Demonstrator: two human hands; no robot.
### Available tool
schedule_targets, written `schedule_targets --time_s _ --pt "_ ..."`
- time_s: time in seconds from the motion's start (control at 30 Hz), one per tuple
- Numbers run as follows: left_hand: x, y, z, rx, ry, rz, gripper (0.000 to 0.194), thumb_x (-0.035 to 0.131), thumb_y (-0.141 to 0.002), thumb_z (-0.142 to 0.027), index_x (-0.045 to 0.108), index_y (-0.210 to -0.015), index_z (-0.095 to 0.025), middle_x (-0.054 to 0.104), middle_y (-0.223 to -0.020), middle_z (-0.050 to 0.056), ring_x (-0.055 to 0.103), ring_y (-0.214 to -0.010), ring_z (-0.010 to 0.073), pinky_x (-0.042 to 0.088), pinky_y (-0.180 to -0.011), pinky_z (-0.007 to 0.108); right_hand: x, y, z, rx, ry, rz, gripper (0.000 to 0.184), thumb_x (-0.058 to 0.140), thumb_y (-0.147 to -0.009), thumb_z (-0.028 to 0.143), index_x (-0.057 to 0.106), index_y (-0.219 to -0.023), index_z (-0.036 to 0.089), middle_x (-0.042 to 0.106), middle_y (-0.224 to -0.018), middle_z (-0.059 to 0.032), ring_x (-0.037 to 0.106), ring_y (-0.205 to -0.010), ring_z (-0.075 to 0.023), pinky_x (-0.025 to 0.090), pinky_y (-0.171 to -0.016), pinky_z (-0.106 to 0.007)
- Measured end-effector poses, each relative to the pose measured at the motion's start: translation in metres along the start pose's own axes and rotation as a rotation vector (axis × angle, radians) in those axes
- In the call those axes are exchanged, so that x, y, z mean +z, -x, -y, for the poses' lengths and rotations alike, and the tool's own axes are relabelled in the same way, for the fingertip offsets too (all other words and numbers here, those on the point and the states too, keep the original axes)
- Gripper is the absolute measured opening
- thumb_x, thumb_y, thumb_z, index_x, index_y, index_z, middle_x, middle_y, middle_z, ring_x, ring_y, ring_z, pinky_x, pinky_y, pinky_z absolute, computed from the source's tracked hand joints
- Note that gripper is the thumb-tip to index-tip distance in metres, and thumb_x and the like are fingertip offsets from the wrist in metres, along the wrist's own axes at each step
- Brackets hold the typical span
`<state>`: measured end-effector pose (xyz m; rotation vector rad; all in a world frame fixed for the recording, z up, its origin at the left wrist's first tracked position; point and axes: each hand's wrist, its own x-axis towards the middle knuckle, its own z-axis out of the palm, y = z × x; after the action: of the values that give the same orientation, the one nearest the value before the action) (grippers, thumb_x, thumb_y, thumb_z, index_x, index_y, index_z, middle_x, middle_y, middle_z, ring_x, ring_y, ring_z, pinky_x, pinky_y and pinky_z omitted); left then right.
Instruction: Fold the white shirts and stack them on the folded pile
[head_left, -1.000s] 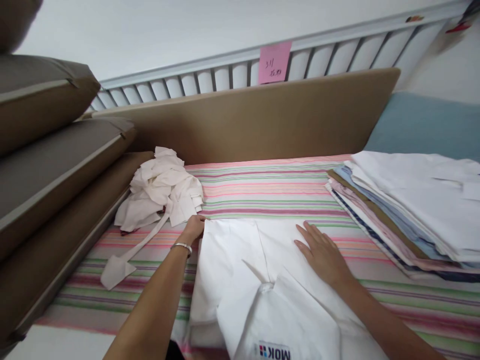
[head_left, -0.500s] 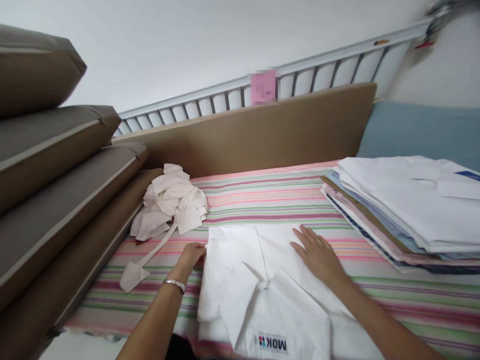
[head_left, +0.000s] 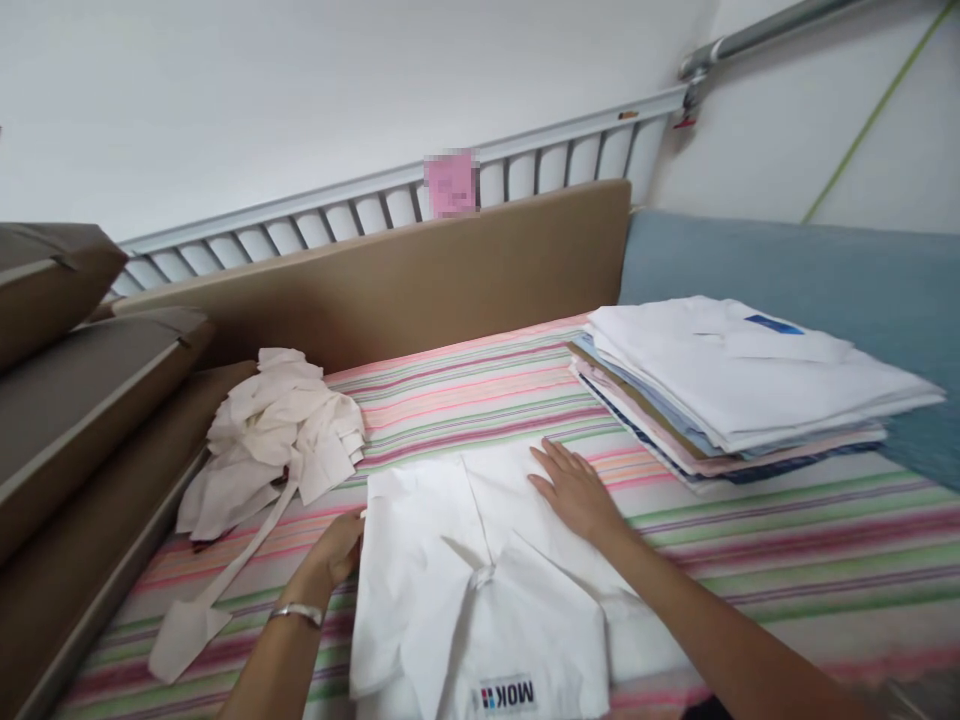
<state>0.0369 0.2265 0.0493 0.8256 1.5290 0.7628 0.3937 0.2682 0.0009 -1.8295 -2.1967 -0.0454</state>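
Note:
A white shirt (head_left: 450, 580) with a small logo label lies partly folded on a striped sheet (head_left: 480, 390) in front of me. My left hand (head_left: 339, 548), a silver bracelet on its wrist, has its fingers closed on the shirt's left edge. My right hand (head_left: 574, 490) lies flat on the shirt's upper right part, fingers stretched out and pressing the cloth down.
A stack of folded shirts (head_left: 735, 385) sits at the right, white on top. A crumpled cream garment (head_left: 277, 440) with a trailing strap lies at the left beside brown cushions (head_left: 67, 400). A tan board (head_left: 420, 270) and a blue mattress (head_left: 787, 270) stand behind.
My left hand has slid down the shirt's left edge towards me. My right hand stays flat on the shirt. The view has swung right, showing more of the folded stack.

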Motion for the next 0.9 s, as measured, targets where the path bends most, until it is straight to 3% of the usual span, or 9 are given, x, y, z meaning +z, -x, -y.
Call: schedule_targets --time_s 0.1,0.4,0.6,0.73,0.8,0.9 --pt "0.006 -0.003 0.001 0.068 -0.052 0.017 0.018 0.067 -0.064 -0.033 0.066 -0.074 -0.018 0.065 -0.055 0.005 0.063 -0.058 0.0207 0.048 -0.053 0.030 0.000 0.001 0.000 0.001 -0.007 0.001 0.051 0.030 -0.091 0.048 0.041 -0.134 0.023 0.032 -0.145 -0.0052 0.029 -0.132 -0.0230 0.027 -0.107 -0.044" --pt "-0.002 -0.023 -0.005 0.140 -0.109 -0.221 0.011 0.067 -0.058 -0.016 0.068 -0.068 -0.014 0.068 -0.057 0.004 0.063 -0.063 0.0209 0.043 -0.052 0.024 0.007 0.001 -0.003 -0.022 0.021 -0.050 0.050 0.032 -0.091 0.046 0.044 -0.132 0.021 0.036 -0.143 -0.0072 0.033 -0.131 -0.0237 0.029 -0.106 -0.044" --pt "0.002 -0.006 -0.007 0.112 0.072 -0.221 0.020 0.069 -0.059 -0.021 0.066 -0.076 -0.012 0.067 -0.059 0.005 0.061 -0.056 0.0174 0.046 -0.053 0.025 0.008 -0.002 -0.009 -0.040 -0.099 -0.081 0.047 0.037 -0.089 0.043 0.049 -0.128 0.019 0.039 -0.141 -0.0105 0.035 -0.129 -0.0264 0.032 -0.104 -0.046" --pt "0.004 0.010 -0.007 0.114 0.211 -0.216 0.021 0.056 -0.073 -0.032 0.063 -0.081 -0.013 0.067 -0.062 0.006 0.062 -0.056 0.0165 0.049 -0.056 0.026 0.000 -0.002 -0.024 -0.049 -0.369 -0.131 0.048 0.040 -0.086 0.042 0.053 -0.124 0.015 0.042 -0.138 -0.0136 0.035 -0.129 -0.0260 0.031 -0.105 -0.045" --pt "0.002 0.011 -0.006 0.085 0.262 -0.229 0.024 0.049 -0.079 -0.035 0.061 -0.081 -0.014 0.066 -0.061 0.006 0.062 -0.054 0.0161 0.049 -0.055 0.026 -0.009 -0.001 -0.033 0.054 -0.561 -0.167 0.046 0.042 -0.084 0.041 0.056 -0.119 0.015 0.049 -0.132 -0.0134 0.042 -0.124 -0.0249 0.033 -0.104 -0.043" --pt "0.000 -0.005 -0.008 -0.024 0.342 -0.319 0.024 0.052 -0.080 -0.036 0.060 -0.078 -0.013 0.065 -0.057 0.004 0.061 -0.050 0.0157 0.049 -0.052 0.026 -0.021 -0.003 -0.043 0.367 -0.845 -0.197 0.038 0.045 -0.078 0.033 0.062 -0.108 0.017 0.062 -0.116 -0.0109 0.054 -0.111 -0.0238 0.041 -0.097 -0.041"
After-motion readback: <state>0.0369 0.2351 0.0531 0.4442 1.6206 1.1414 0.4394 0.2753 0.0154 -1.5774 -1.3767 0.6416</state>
